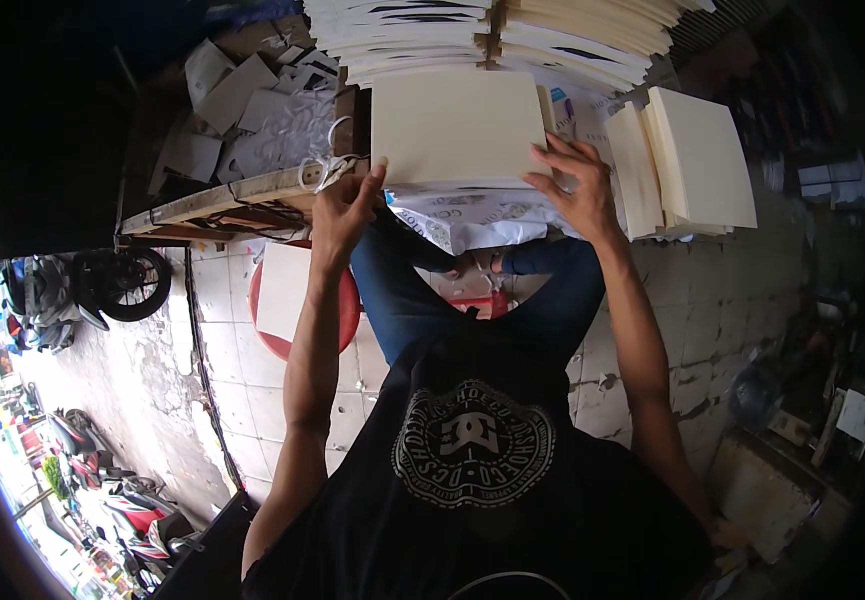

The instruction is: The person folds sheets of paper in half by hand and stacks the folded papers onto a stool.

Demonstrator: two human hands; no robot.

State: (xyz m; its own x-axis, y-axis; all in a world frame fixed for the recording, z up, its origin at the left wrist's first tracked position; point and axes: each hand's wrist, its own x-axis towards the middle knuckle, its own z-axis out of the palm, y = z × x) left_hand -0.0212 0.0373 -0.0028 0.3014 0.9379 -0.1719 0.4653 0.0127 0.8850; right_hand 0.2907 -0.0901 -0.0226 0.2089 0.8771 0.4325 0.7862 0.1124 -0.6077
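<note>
A cream cardboard sheet (457, 125) lies in front of me at the table edge, above my knees. My left hand (345, 215) pinches its near left corner, the thumb on top and the other fingers curled beneath. At the sheet's right edge, my right hand (580, 182) grips with bent fingers and thumb near the right corner. What lies under the sheet is mostly hidden; pale layers show along its near edge. White printed paper (472, 218) hangs down below it, over the front of the table.
Tall stacks of cream sheets (402, 45) stand at the back. Another cream stack (702, 160) is on the right. Paper scraps (282, 130) fill the left side behind a wooden rail (227, 198). A red stool (345, 318) bears a cream sheet (284, 290). Motorcycles (132, 510) stand far left.
</note>
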